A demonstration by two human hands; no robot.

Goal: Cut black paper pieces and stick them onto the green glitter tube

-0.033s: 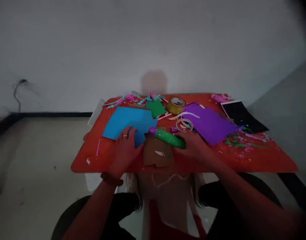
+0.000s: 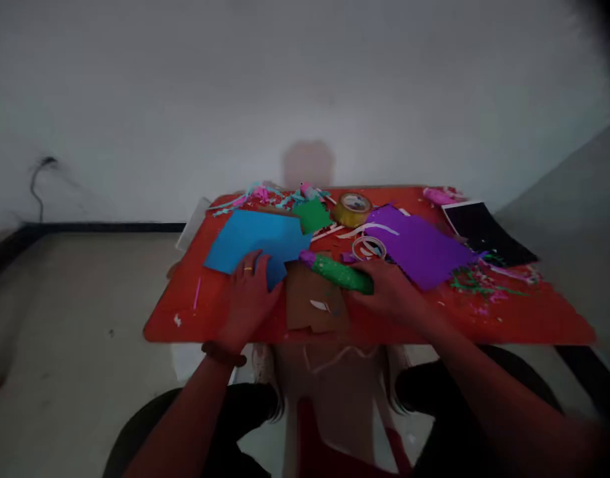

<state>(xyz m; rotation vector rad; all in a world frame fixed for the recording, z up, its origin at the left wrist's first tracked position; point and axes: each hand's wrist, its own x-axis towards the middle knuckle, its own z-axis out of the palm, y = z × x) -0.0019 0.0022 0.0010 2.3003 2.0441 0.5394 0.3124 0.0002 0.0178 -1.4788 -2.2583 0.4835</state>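
My left hand [image 2: 247, 292] lies flat with fingers spread on the near corner of a blue paper sheet [image 2: 249, 236] and wears a ring. My right hand [image 2: 390, 292] is closed round one end of a green glittery roll [image 2: 342, 273] with a purple tip. The roll rests across the top of a brown cardboard piece [image 2: 309, 305] lying between my two hands on the red table [image 2: 508, 318].
A purple sheet [image 2: 419, 247], a small white tape ring [image 2: 368, 248], a yellow tape roll [image 2: 352, 209], a green paper piece [image 2: 312, 216] and a black sheet [image 2: 484, 232] lie further back. Coloured paper scraps litter the far edge and right side.
Almost nothing differs. The green roll and my right hand sit very slightly further right and up; my left hand stays on the blue sheet.
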